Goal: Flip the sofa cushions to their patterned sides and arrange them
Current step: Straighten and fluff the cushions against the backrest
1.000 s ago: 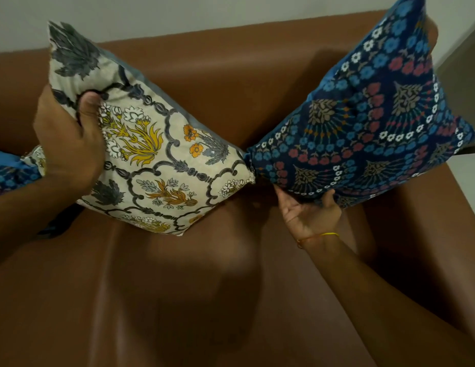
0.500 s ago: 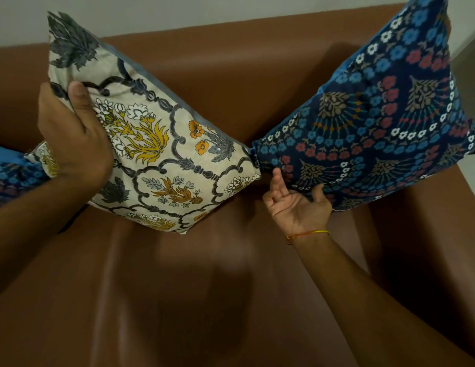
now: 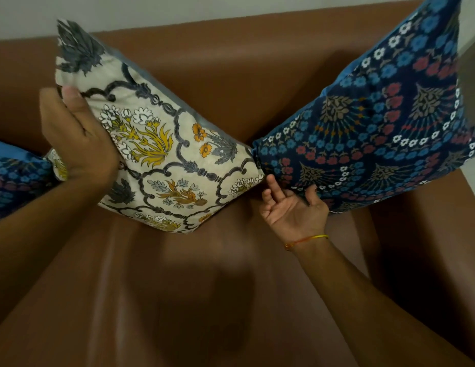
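A cream cushion (image 3: 172,160) with yellow flowers and grey scrollwork stands tilted on one corner on the brown sofa seat (image 3: 157,300), patterned side facing me. My left hand (image 3: 77,136) grips its left side, thumb pointing up on the fabric. To its right, a dark blue cushion (image 3: 377,123) with blue, red and white flowers leans against the backrest, its left corner touching the cream cushion. My right hand (image 3: 292,207) is palm up and open just under that cushion's lower left edge, thumb brushing the fabric.
Another blue patterned cushion (image 3: 11,178) lies at the far left, partly behind my left arm. The sofa backrest (image 3: 244,64) runs behind the cushions, and the right armrest (image 3: 430,247) rises beside the seat. A pale wall shows above.
My right hand has let go of the blue cushion's lower edge and opened, palm up. My left thumb has moved up along the cream cushion's edge. Both cushions have barely moved.
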